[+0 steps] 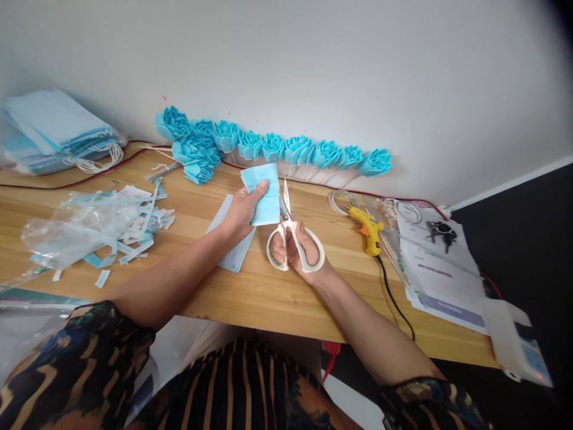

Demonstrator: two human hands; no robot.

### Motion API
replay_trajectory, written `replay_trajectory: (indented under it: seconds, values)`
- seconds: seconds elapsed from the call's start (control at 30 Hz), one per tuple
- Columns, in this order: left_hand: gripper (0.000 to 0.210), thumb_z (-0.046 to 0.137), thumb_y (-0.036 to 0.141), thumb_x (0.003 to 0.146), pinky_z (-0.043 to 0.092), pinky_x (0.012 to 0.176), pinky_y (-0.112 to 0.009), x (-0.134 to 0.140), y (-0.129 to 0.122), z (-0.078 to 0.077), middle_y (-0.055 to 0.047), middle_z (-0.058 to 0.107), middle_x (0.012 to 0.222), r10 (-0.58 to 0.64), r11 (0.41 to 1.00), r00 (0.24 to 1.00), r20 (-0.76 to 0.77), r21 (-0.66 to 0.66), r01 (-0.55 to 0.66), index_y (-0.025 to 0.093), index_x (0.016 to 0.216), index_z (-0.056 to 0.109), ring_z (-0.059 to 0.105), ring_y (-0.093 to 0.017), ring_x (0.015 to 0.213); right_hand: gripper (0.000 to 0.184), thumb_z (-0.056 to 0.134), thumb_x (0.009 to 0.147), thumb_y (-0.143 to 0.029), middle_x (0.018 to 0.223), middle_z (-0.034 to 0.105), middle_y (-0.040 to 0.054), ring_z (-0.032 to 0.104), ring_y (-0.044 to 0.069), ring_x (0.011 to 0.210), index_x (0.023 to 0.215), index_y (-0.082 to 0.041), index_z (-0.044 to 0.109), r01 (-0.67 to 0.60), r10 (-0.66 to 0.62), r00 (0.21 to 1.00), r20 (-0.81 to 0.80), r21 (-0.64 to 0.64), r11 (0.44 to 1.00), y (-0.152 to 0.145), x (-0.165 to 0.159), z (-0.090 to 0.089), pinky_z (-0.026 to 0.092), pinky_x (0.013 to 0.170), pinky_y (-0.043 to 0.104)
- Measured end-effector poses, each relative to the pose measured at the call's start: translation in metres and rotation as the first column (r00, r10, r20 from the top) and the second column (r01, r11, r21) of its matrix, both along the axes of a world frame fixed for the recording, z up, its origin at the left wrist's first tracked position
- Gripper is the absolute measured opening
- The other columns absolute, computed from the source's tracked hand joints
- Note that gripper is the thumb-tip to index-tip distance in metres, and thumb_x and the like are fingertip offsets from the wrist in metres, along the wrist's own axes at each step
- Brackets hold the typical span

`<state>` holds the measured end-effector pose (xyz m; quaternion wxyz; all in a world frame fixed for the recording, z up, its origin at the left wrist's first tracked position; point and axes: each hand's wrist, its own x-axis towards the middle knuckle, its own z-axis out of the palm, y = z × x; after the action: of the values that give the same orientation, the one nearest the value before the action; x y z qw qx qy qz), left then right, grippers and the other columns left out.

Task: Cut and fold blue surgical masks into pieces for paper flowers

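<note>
At centre frame, the scissors (287,223) have smooth plastic handles and shiny metal blades; the folded blue piece (269,208) beside them looks like matt cloth (faintly creased, though). The tabletop (277,301) is smooth, grained wood. The clear plastic bag (67,234) at left is crinkled and glossy, the glue gun (369,230) at right smooth plastic.

Clockwise around the white-handled metal scissors (287,223), above the wooden desk (277,301): blue petalled fabric flowers (273,147) at twelve, before the wall (286,71); yellow plastic glue gun (370,232) at three, white printed paper sheets (436,246) beyond; crumpled clear plastic bag (67,233) at nine; folded blue fabric sheet (267,206) at eleven.
</note>
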<state>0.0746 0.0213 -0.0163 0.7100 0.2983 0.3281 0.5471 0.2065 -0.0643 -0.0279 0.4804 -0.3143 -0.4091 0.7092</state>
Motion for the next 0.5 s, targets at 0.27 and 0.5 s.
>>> replay_trajectory:
  seconds: [0.27,0.5]
  values:
    - [0.042,0.089,0.045,0.06,0.049,0.052,-0.023,0.0017,-0.0042,-0.0061,0.0,0.067,0.063,-0.076,0.996,0.994,-0.077,0.034,0.079,0.014,0.075,0.065,0.058,-0.011,0.051,0.048,0.061,0.081,-0.068,0.064,0.055,-0.0034,0.047,0.011,0.05,0.094,-0.023,0.053,0.041,-0.04,0.999,-0.025,0.023,0.999,0.0016,0.0011,-0.0006,0.041,0.044,0.023]
    - [0.047,0.09,0.048,0.055,0.049,0.05,-0.022,0.005,-0.0066,-0.01,-0.001,0.068,0.065,-0.118,0.992,0.989,-0.094,0.026,0.121,0.013,0.075,0.066,0.06,-0.011,0.052,0.046,0.058,0.084,-0.067,0.066,0.054,-0.0027,0.048,0.01,0.053,0.091,-0.021,0.054,0.076,-0.074,0.996,-0.047,0.043,0.996,0.0034,0.0034,-0.0039,0.043,0.046,0.022]
